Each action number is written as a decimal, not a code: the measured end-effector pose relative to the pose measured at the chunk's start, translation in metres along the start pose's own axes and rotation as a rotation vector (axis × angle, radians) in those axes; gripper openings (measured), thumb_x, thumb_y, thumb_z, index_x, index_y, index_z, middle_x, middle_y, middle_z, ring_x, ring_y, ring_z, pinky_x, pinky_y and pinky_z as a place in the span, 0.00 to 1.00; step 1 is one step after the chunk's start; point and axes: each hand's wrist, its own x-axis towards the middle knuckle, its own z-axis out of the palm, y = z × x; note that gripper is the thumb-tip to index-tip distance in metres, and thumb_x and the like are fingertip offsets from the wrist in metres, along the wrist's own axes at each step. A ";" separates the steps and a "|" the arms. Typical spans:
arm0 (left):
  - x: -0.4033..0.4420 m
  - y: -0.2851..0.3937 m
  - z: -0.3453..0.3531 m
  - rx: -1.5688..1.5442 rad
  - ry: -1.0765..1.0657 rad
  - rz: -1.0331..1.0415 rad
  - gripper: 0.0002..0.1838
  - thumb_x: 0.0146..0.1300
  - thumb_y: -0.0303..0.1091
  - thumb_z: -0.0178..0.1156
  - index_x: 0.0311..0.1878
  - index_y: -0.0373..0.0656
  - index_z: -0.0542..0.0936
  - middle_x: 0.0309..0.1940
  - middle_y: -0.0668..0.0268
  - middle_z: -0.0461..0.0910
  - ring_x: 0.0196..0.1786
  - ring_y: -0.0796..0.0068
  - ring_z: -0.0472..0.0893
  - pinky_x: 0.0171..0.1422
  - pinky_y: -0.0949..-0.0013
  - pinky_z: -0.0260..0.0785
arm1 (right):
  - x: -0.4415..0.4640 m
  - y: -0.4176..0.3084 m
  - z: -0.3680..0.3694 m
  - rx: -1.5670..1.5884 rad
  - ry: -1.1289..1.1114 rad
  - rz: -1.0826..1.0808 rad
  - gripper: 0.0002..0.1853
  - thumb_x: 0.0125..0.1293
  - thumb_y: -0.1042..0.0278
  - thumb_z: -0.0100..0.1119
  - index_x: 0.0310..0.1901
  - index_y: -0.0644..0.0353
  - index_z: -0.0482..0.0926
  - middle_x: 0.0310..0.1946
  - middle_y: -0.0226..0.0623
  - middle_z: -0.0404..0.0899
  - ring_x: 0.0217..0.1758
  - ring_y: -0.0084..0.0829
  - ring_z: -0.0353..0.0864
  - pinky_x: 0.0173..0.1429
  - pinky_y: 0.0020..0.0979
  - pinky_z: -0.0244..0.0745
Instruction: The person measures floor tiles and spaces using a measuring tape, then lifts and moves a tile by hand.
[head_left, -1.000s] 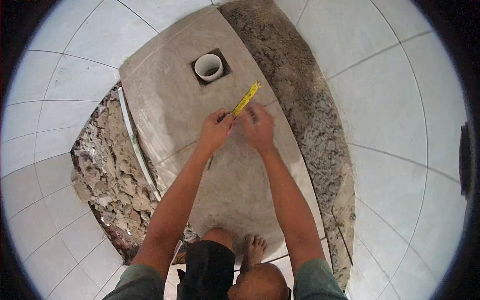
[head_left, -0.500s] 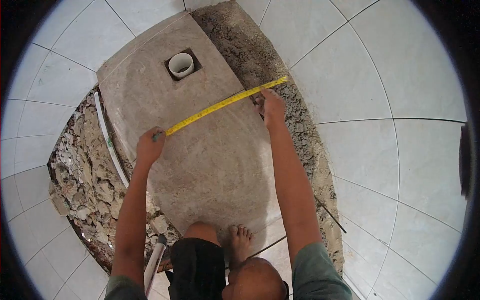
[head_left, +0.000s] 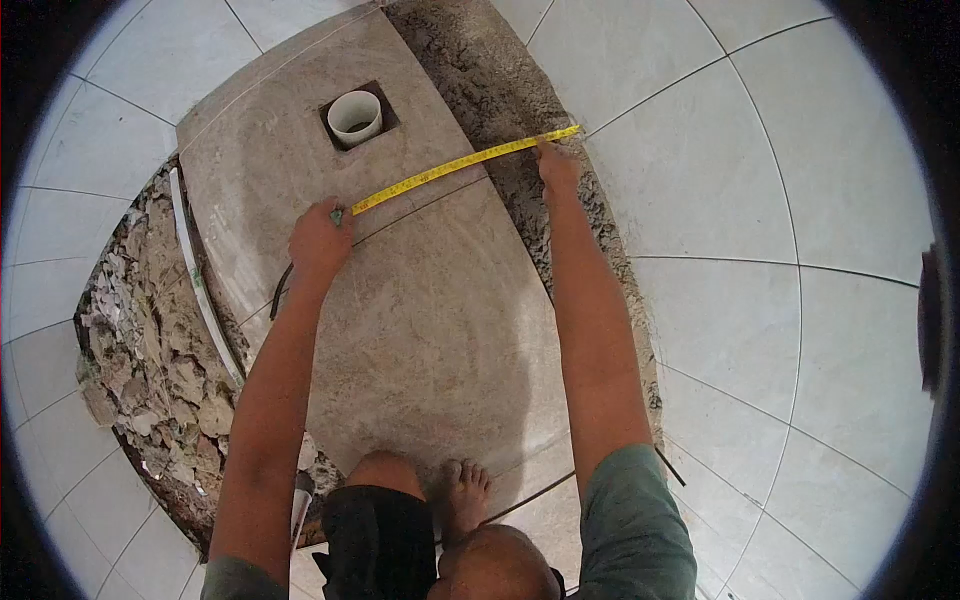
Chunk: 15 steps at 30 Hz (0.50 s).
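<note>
A yellow tape measure [head_left: 450, 168] stretches slantwise across the brown floor tiles [head_left: 430, 310], rising toward the right. My left hand [head_left: 322, 240] is closed around its left end, where a small greenish part shows between the fingers; the rest of that end is hidden. Near the other end, my right hand [head_left: 559, 165] pinches the blade over the wet mortar strip [head_left: 490, 85]. The blade's tip reaches past the fingers to the edge of the white tiles [head_left: 715, 190]. Beyond the tape, a white pipe [head_left: 355, 117] stands in a square cutout.
Broken rubble [head_left: 150, 340] fills the left side, with a pale curved strip [head_left: 200, 280] along the tile edge. A bare foot [head_left: 465, 495] rests on the lower tile. A thin dark rod [head_left: 670, 466] sticks out by my right arm.
Both hands have moved the tape farther forward, nearer the pipe and beyond the seam between the brown tiles. It stays stretched between them. A dark curved piece now shows beside my left forearm.
</note>
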 end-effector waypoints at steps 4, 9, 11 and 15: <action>0.008 0.009 -0.006 0.016 -0.057 -0.072 0.18 0.68 0.48 0.62 0.54 0.49 0.87 0.49 0.54 0.86 0.53 0.49 0.85 0.56 0.49 0.78 | 0.011 0.002 0.008 0.047 0.065 0.012 0.13 0.66 0.58 0.72 0.34 0.62 0.89 0.31 0.34 0.85 0.34 0.30 0.80 0.45 0.36 0.74; 0.020 0.021 -0.010 0.042 -0.189 -0.148 0.20 0.68 0.50 0.62 0.56 0.50 0.86 0.51 0.54 0.86 0.55 0.50 0.85 0.58 0.49 0.78 | 0.026 0.019 0.011 0.289 0.133 0.009 0.15 0.63 0.57 0.74 0.35 0.64 0.89 0.30 0.37 0.85 0.34 0.34 0.82 0.43 0.39 0.76; 0.022 0.014 -0.003 0.053 -0.179 -0.117 0.21 0.68 0.50 0.61 0.57 0.50 0.86 0.51 0.54 0.87 0.55 0.50 0.85 0.58 0.48 0.78 | 0.029 0.016 0.010 0.158 0.203 0.080 0.15 0.63 0.59 0.74 0.36 0.65 0.88 0.30 0.37 0.85 0.34 0.33 0.82 0.42 0.39 0.75; 0.022 0.018 -0.008 0.050 -0.188 -0.148 0.27 0.68 0.54 0.62 0.62 0.47 0.84 0.52 0.51 0.87 0.55 0.50 0.86 0.61 0.51 0.77 | 0.050 0.035 0.007 0.023 0.209 0.040 0.14 0.64 0.60 0.73 0.38 0.66 0.88 0.30 0.38 0.84 0.33 0.33 0.82 0.40 0.40 0.74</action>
